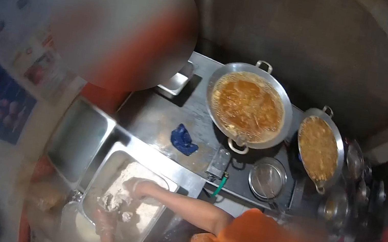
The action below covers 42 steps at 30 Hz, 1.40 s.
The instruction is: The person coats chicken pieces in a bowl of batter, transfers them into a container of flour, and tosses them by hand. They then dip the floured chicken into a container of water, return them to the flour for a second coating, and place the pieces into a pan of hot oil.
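A steel tray (113, 151) of white flour (149, 211) lies below me. My right hand (138, 189) reaches into it from an orange sleeve, palm down, its fingers sunk in the flour at the upper side. Lower down, my left hand (106, 220) is at the tray's near-left part, beside clumpy flour-coated pieces (112, 202). A smaller coated lump (126, 217) sits between the two hands. Flour and blur hide the fingers of both, and I cannot tell whether they grip any piece.
A large wok (213, 93) of bubbling oil and a second pan of frying food (319, 148) stand on the stove. Near them are a round strainer (267, 179) and a crumpled blue cloth (183, 140). Another steel container (79, 139) adjoins the tray. Something blurred (133, 22) covers the upper left.
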Available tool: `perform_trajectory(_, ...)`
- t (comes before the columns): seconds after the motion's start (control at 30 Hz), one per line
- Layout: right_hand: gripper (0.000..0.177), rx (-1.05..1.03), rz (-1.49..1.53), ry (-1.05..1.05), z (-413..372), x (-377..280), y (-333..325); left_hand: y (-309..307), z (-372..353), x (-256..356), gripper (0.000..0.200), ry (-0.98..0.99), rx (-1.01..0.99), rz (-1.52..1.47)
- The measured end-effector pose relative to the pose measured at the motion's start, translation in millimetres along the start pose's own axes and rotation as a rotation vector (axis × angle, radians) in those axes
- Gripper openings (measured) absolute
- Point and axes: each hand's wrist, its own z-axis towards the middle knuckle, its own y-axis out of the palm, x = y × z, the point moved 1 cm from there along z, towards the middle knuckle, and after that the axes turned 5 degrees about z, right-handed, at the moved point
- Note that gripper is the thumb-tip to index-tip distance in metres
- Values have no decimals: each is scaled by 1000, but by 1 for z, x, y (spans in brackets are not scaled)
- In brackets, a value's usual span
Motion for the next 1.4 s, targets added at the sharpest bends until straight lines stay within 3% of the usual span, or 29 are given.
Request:
perform_trajectory(0.07,33,62,17,-106,8,12,5,25,-11,-61,39,93,-129,276)
perform_trajectory(0.1,36,9,15,-9,-36,-28,-41,23,-12,-66,40,-29,-195,273)
perform_trajectory(0.13,41,3,-71,-29,-26,-24,-37,10,-7,-53,42,-150,-259,279)
perform_trajectory(0.17,41,77,-93,-50,-25,-20,-33,8,6,-34,44,-416,-307,134)
perform_trajectory(0.23,43,191,-117,-113,-26,-7,-25,-29,12,10,40,-149,9,14)
perform_trajectory(0.27,45,273,-61,-107,-23,3,-16,-32,4,-1,40,-188,-82,93)
perform_trajectory(0.3,45,40,6,23,-46,-26,-50,-19,-3,-21,40,-235,-178,162)
perform_trajectory(0.33,42,64,-26,12,-52,-31,-55,-17,-2,-27,40,-314,-241,131)
perform_trajectory(0.4,39,-23,-121,-8,-39,-16,-47,-49,14,-6,42,-380,-202,-30)
perform_trajectory(0.47,40,-51,-111,13,-41,-15,-51,-86,32,11,40,-249,-107,-98)
perform_trajectory(0.5,41,-62,-105,26,-40,-18,-52,-102,44,20,41,-340,-125,-108)
perform_trajectory(0.6,42,-102,-141,94,-50,-57,-75,-128,82,4,49,-189,-31,-201)
perform_trajectory(0.7,53,21,-281,-98,-16,-41,-54,-164,138,9,47,-67,-19,-115)
perform_trajectory(0.73,81,-19,-348,-83,-9,-47,-53,-165,155,4,46,-50,-29,-87)
perform_trajectory(0.83,108,-66,-525,-160,14,-49,-15,-137,210,-39,45,-34,-181,1)
perform_trajectory(0.9,123,-208,-519,13,-5,-88,-22,-103,240,-72,44,-24,-264,-24)
perform_trajectory(1.0,121,-271,-515,-7,-20,-117,-16,-34,260,-124,36,-12,-285,-147)
perform_trajectory(1.03,119,-286,-520,16,-22,-124,-16,-37,259,-111,37,107,-230,157)
perform_trajectory(1.2,111,-274,-542,51,-5,-113,-3,-12,263,-110,45,-20,-541,92)
perform_trajectory(1.3,108,-288,-554,56,-4,-116,-3,67,270,-209,35,-62,-330,63)
perform_trajectory(1.4,105,-287,-579,68,2,-114,1,18,268,-159,31,-86,-456,292)
